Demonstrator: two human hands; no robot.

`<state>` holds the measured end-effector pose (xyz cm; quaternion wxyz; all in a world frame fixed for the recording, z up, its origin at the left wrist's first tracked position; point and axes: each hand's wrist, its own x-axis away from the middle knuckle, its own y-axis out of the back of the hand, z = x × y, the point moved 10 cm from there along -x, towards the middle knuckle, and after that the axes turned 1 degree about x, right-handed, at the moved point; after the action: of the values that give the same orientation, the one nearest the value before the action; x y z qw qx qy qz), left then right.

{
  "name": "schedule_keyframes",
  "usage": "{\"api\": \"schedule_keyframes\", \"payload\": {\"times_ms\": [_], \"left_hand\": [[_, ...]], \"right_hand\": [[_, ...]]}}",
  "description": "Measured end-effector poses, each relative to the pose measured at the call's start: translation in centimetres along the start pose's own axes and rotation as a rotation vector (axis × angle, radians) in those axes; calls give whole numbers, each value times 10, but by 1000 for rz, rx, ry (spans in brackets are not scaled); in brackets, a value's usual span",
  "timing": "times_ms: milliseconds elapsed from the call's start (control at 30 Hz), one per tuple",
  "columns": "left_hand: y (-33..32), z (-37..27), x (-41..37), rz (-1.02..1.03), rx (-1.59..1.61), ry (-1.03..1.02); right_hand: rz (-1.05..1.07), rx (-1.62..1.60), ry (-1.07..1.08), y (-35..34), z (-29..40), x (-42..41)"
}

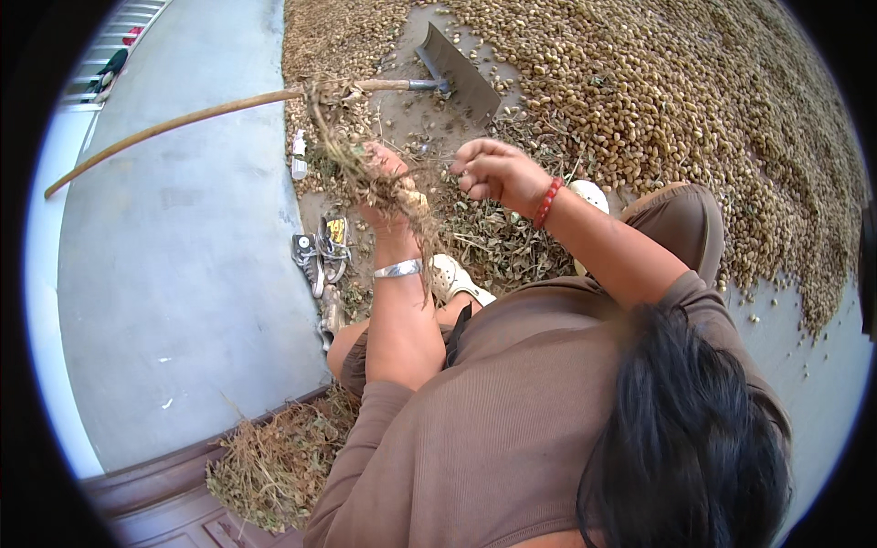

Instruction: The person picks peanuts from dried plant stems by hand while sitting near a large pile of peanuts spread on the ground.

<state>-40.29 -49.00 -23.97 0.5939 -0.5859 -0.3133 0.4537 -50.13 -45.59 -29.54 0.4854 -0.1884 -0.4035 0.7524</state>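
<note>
My left hand is closed around a bundle of dried peanut plants, whose stems and leaves rise above the fist and whose roots hang beside the wrist. A few pale pods show in the bundle by my fingers. To its right, my right hand is raised with curled fingers, apart from the bundle; whether it pinches something small I cannot tell. Below both hands, dry leaves and stems lie on the ground between my white clogs.
Unshelled peanuts spread widely ahead and right. A wooden-handled metal pusher lies ahead, its handle reaching left over the pale surface. Canvas sneakers stand at left, near a white cup. More dried plants are heaped at lower left.
</note>
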Motion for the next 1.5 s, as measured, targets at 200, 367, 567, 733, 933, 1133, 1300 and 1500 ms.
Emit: {"api": "schedule_keyframes", "payload": {"times_ms": [200,367,567,733,933,1133,1300,1500], "left_hand": [[-12,35,-1,-78,236,29],[14,24,-5,-75,238,81],[24,34,1,-79,485,74],[36,21,1,-178,139,-23],[28,1,13,-100,-584,-16],[58,-55,28,-255,-525,-158],[29,-68,53,-546,-692,-463],[5,-107,76,-599,-791,-547]], "right_hand": [[190,179,-76,-44,-10,14],[155,126,-92,-48,-11,20],[80,281,89,-39,3,16],[45,362,143,-31,6,9],[-157,1171,618,-33,38,17],[-344,302,146,35,37,4],[-622,-127,270,101,97,1],[-1072,7,577,192,226,61]]}}
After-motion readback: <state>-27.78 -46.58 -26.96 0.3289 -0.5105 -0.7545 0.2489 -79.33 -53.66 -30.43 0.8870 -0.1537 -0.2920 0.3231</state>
